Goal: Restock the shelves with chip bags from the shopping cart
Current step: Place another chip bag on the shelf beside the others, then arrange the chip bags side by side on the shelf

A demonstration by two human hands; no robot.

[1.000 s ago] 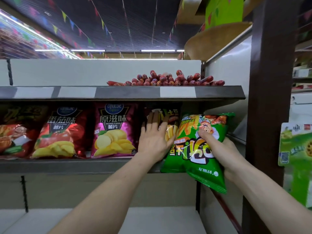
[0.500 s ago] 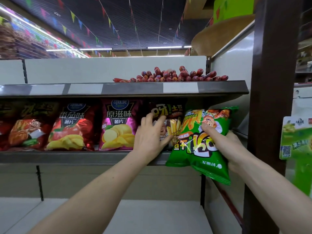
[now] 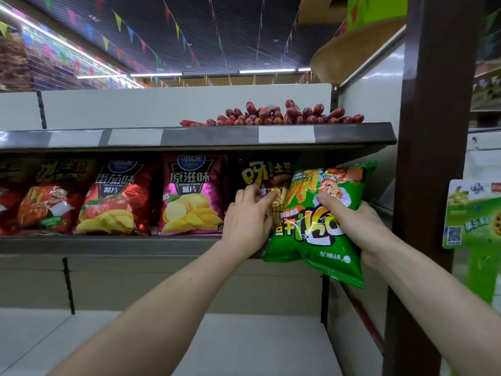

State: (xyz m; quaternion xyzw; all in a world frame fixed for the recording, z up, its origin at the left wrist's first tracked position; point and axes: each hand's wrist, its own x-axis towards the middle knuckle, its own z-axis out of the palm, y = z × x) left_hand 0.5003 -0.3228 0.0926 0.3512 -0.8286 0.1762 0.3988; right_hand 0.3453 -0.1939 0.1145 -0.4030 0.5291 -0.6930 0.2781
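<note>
I see right hand (image 3: pixel 352 226) nearest, grip clamped round green bag (image 3: pixel 311 240); bag upside down, tilted, overhanging shelf (image 3: pixel 108 244) edge at right end. Left hand (image 3: pixel 248 219) just beside, grip curled onto dark bag (image 3: pixel 264 173) standing on shelf. Pink bag (image 3: pixel 189 196), red bag (image 3: pixel 116 202) leftward. Sausages (image 3: pixel 273 116) above, behind

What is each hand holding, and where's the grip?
The right hand grips the green chip bag at its right side, thumb across the front. The left hand touches the dark chip bag on the shelf; hold unclear.
</note>
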